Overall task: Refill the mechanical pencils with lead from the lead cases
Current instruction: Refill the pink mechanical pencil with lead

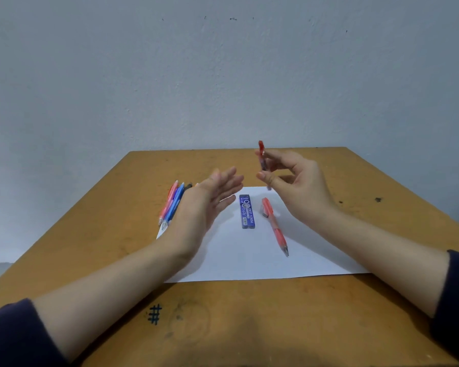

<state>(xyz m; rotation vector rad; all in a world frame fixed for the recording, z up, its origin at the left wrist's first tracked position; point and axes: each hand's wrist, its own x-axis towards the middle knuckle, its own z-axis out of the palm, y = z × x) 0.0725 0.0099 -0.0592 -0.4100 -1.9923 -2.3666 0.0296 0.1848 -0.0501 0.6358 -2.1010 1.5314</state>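
Single head-worn wide-angle view, forward and down, close above the table (329,313), facing the wall (223,75).

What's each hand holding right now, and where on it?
Right hand pinches a red-capped slim item, blurred, around its middle, between thumb and fingers. Left hand holds nothing.

Soft, even, rather dim light with a cool cast fills the view. The white paper (249,260) is the brightest patch and shows no glare. Faint, soft-edged shadows lie on it under the left hand (204,205) and the right hand (300,181), and 1 broad dark shadow covers the near edge of the counter (249,348). The red-topped item (261,154) in the right hand is motion-blurred. Wide-angle distortion splays the counter's sides.
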